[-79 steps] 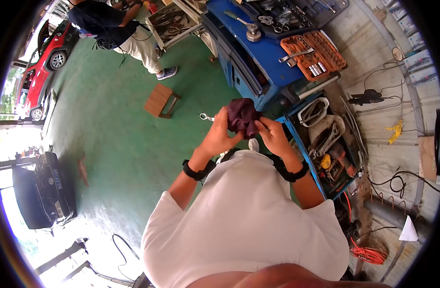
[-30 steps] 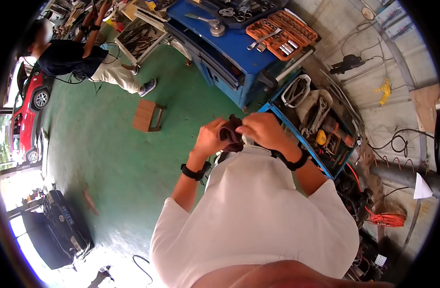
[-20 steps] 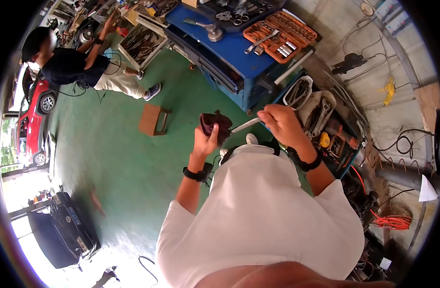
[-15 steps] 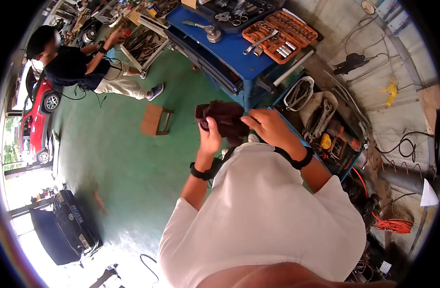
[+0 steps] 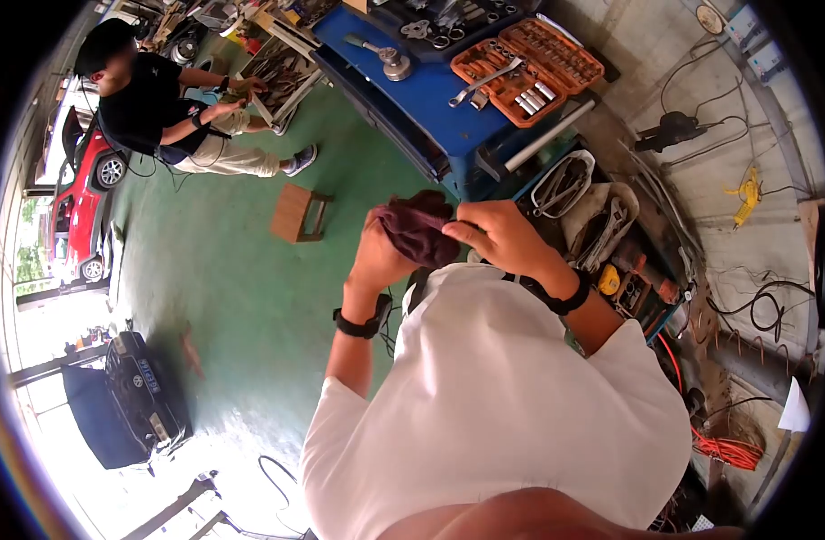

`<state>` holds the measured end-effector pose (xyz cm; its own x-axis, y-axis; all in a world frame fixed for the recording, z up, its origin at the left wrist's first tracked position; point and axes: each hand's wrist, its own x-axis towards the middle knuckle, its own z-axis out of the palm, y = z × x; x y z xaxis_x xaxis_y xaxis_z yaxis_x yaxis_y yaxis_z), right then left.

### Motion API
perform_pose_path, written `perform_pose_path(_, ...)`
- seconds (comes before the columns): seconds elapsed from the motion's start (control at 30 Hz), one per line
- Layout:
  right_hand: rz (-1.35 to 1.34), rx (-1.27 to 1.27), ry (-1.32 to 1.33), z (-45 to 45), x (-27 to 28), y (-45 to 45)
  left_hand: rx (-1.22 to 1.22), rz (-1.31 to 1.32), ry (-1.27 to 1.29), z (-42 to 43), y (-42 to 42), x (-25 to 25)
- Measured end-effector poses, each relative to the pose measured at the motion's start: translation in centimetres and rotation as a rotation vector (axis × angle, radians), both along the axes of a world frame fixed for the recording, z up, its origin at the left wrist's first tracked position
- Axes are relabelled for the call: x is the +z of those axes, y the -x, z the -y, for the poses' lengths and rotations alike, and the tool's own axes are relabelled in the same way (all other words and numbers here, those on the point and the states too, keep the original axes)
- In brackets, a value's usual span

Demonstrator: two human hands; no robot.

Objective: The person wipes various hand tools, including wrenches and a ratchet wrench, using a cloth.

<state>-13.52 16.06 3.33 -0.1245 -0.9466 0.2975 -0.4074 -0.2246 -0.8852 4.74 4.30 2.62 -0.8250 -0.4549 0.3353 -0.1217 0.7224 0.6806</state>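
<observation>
A dark maroon cloth [image 5: 419, 232] is bunched up in front of my white shirt, between my two hands. My left hand [image 5: 379, 256] wraps around its left side, the fingers largely behind the folds. At the right edge of the cloth, my right hand [image 5: 502, 236] is closed with the thumb and curled fingers gripping it. Whether the folds cover some other object, I cannot tell. Both wrists carry black bands. Just beyond my hands stands the corner of a blue tool cart [image 5: 462, 144].
On the cart lie an orange socket set case [image 5: 520, 72], a wrench [image 5: 484, 81] and a round metal tool [image 5: 394, 63]. A lower tray [image 5: 678, 310] with tools is at my right. A wooden stool [image 5: 295, 214] and a co-worker [image 5: 147, 103] are ahead left.
My left hand has turned and now wraps the cloth, which is more tightly bunched. My right hand stays at its right side. The co-worker's hands have lowered.
</observation>
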Motion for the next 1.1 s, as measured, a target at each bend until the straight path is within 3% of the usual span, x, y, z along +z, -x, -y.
perform_pose_path(0.07, -0.109, 0.027, 0.059, 0.1, 1.1, 0.5, 0.055, 0.015, 0.253, 0.4, -0.1, 0.7)
perform_pose_path(0.13, -0.123, 0.027, 0.068, 0.7, 0.9, 0.9, 0.079, 0.073, 0.269, 1.1, 0.4, 0.3)
perform_pose_path(0.2, -0.082, 0.018, 0.031, 1.6, 0.1, 0.8, 0.011, 0.092, 0.064, 1.8, 0.9, 0.1)
perform_pose_path(0.27, -0.056, 0.047, -0.066, 2.9, -1.1, 0.8, 0.061, 0.078, 0.04, 2.0, 1.5, -2.1)
perform_pose_path(0.33, -0.051, -0.005, 0.087, 4.4, -2.0, 0.9, 0.114, -0.072, -0.154, 2.0, 2.9, -2.1)
perform_pose_path(0.4, -0.102, -0.003, 0.073, 5.3, -1.5, 1.9, 0.052, -0.078, -0.137, 3.9, 3.3, -3.2)
perform_pose_path(0.47, -0.156, -0.023, 0.078, 6.2, -0.5, 2.5, -0.074, -0.037, 0.004, 6.5, 3.6, -3.7)
perform_pose_path(0.5, -0.058, -0.087, 0.123, 6.5, 0.0, 3.1, -0.07, -0.066, 0.11, 7.6, 4.8, -2.0)
perform_pose_path(0.6, 0.071, -0.285, 0.173, 6.2, 2.8, 5.4, -0.108, -0.11, 0.172, 12.1, 6.5, -0.7)
perform_pose_path(0.67, 0.233, -0.3, 0.174, 6.6, 3.3, 6.4, -0.14, -0.134, 0.202, 15.3, 6.8, -2.2)
perform_pose_path(0.77, 0.238, -0.313, 0.176, 9.1, 2.5, 6.2, -0.129, -0.134, 0.295, 17.6, 7.5, -2.1)
perform_pose_path(0.8, 0.234, -0.324, 0.176, 9.9, 2.0, 6.1, -0.142, -0.119, 0.194, 18.3, 7.5, -2.5)
perform_pose_path(0.87, 0.62, -0.413, 0.11, 11.6, 0.8, 6.3, -0.168, -0.107, 0.095, 19.8, 7.8, -3.5)
perform_pose_path(0.93, 0.677, -0.434, 0.103, 13.0, -0.5, 8.2, -0.151, -0.137, -0.11, 20.6, 7.9, -4.8)
perform_pose_path(1.0, 0.85, -0.497, 0.095, 14.3, -1.5, 10.0, -0.195, -0.17, -0.115, 21.7, 8.4, -5.2)
perform_pose_path(1.1, 0.872, -0.606, 0.04, 16.1, -3.5, 11.5, -0.269, -0.13, -0.361, 23.4, 9.4, -4.8)
